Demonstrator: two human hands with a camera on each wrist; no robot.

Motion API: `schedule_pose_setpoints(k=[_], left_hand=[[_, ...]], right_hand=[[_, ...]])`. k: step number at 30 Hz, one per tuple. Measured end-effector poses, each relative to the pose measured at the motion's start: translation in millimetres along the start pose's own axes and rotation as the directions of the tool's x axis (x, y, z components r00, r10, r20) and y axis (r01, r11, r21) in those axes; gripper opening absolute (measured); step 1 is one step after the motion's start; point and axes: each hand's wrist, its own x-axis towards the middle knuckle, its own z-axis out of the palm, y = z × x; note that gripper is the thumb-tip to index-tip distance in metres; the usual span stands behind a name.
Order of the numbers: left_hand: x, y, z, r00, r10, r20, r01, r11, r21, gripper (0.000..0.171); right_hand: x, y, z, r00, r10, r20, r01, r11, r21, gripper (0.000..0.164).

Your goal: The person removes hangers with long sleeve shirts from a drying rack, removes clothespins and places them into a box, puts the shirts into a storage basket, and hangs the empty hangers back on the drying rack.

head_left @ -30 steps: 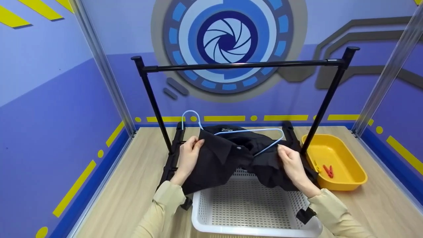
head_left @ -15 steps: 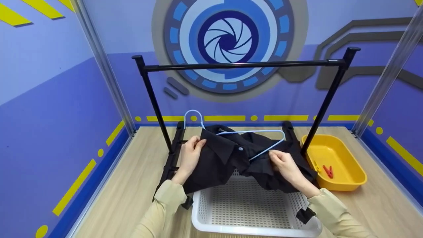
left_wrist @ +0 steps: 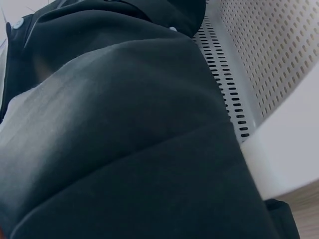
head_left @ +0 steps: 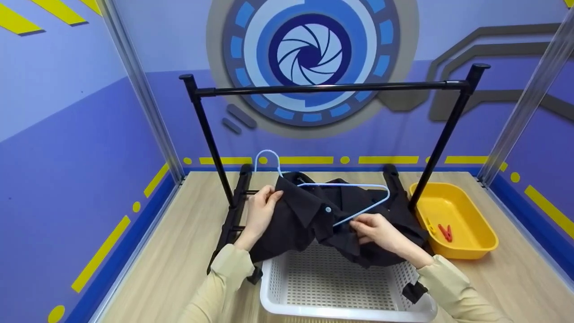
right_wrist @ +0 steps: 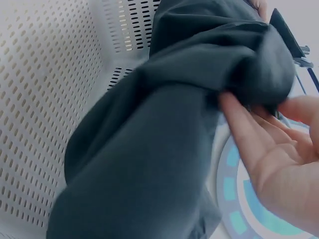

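A black collared shirt point(head_left: 291, 224) is held up over the white basket, with a light-blue hanger point(head_left: 345, 185) partly inside it. The hanger's hook rises at the left of the collar, while its right end lies outside the cloth. My left hand point(head_left: 259, 215) grips the shirt by the collar and shoulder on the left. On the right, my right hand point(head_left: 376, 231) pinches the shirt's front edge close to the hanger's lower bar. In the right wrist view the fingers point(right_wrist: 249, 134) meet a dark fold of the shirt. Cloth fills most of the left wrist view.
A black garment rack point(head_left: 332, 88) stands over the work area, its bar above the hands. The white perforated basket point(head_left: 350, 312) sits below the shirt. At right, a yellow tray point(head_left: 466, 211) holds a red clothespin point(head_left: 445, 232) and a yellow one point(head_left: 430, 226).
My right hand has moved left and down along the shirt's edge, from the hanger's right end toward the middle. The hanger and left hand have shifted slightly right.
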Motion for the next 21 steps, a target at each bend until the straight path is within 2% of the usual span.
schedule_pose_setpoints(k=[3,6,12,18,21], left_hand=[[-1.2,0.2,0.0,1.0,-0.009,0.016,0.009,1.0,-0.006,0.02],[-2.8,0.2,-0.6,0.999,-0.024,0.025,0.024,1.0,-0.003,0.019],[-3.5,-1.5,-1.6,1.0,-0.014,0.025,0.014,1.0,0.01,0.02],[-4.0,-2.1,-2.1,1.0,-0.004,0.027,0.003,1.0,0.014,0.02],[-3.9,-2.1,-2.3,1.0,0.0,0.026,-0.001,1.0,0.021,0.02]], right_hand=[[-1.9,-0.8,-1.2,0.997,0.023,0.068,-0.018,0.997,-0.07,0.02],[-4.7,-2.1,-6.2,0.994,0.041,0.101,-0.028,0.99,-0.135,0.02],[-8.9,-7.2,-22.7,0.996,0.047,0.076,-0.035,0.987,-0.156,0.027],[-14.6,-28.5,-29.2,0.999,-0.01,0.049,0.017,0.99,-0.139,0.023],[-17.2,-40.2,-28.3,0.995,-0.095,0.034,0.099,0.988,-0.119,0.018]])
